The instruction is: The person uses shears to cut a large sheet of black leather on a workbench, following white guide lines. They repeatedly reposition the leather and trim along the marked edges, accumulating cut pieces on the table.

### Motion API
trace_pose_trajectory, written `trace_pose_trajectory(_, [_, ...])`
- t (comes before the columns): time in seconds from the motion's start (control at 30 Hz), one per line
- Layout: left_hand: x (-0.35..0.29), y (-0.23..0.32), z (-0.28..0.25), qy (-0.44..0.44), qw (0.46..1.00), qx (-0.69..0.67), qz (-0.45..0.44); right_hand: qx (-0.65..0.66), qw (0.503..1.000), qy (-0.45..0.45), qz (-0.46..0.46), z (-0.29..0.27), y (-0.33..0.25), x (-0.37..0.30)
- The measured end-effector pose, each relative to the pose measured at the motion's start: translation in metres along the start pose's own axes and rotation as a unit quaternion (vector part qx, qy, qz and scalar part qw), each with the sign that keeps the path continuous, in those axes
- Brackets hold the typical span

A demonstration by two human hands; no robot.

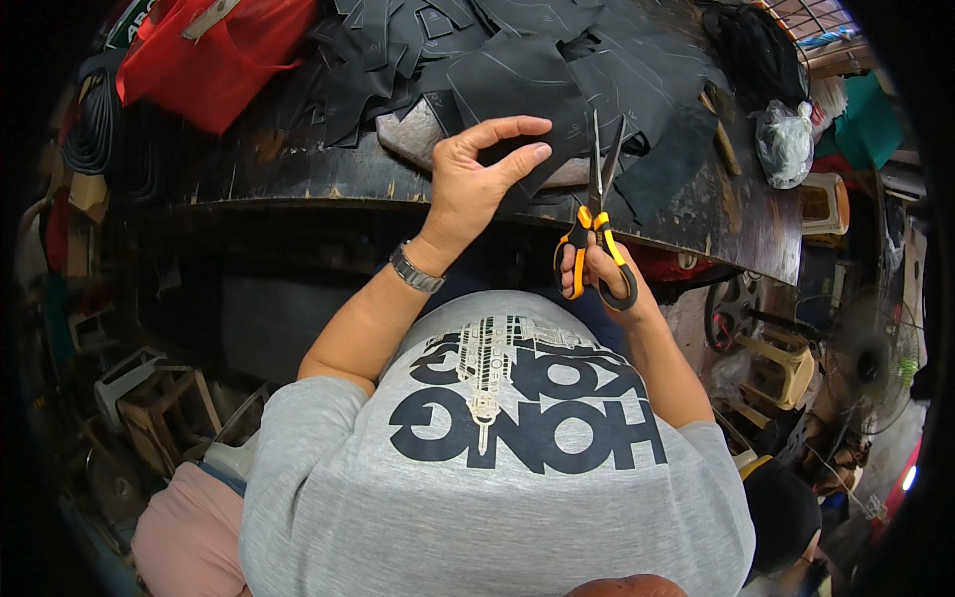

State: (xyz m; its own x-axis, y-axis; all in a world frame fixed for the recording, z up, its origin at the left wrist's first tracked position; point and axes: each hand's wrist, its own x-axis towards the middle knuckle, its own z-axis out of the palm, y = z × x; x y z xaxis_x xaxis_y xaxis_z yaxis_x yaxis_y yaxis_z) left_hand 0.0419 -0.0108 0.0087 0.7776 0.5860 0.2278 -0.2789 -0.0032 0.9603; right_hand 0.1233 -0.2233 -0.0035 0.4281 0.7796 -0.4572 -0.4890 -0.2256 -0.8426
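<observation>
My left hand (476, 177) pinches the near edge of a black fabric piece (517, 85) that lies on the dark wooden table (298, 169). My right hand (602, 274) grips yellow-and-black handled scissors (600, 194). Their blades are slightly apart and point away from me, at the fabric's edge just right of my left fingers. A metal watch sits on my left wrist.
Several black cut fabric pieces (418, 50) are heaped across the table. A red bag (214, 55) lies at the far left, a clear plastic bag (784, 144) at the far right. Stools and clutter stand on the floor at the left, a fan (870, 363) at the right.
</observation>
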Motion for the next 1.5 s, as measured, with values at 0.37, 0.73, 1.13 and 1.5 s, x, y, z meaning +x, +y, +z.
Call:
trace_pose_trajectory(0.37, [-0.006,0.006,-0.006,-0.030,0.991,0.114,0.057,-0.129,0.991,-0.036,0.012,0.004,0.002,-0.022])
trace_pose_trajectory(0.73, [-0.012,0.007,-0.010,-0.031,0.988,0.127,0.081,-0.117,0.993,-0.032,0.008,0.008,0.008,-0.023])
trace_pose_trajectory(1.13, [-0.009,0.002,-0.013,-0.027,0.986,0.136,0.090,-0.155,0.986,0.055,0.024,0.020,0.015,-0.029])
trace_pose_trajectory(1.5, [-0.011,-0.002,-0.016,-0.019,0.989,0.125,0.078,-0.122,0.990,0.039,0.051,0.020,0.001,-0.023])
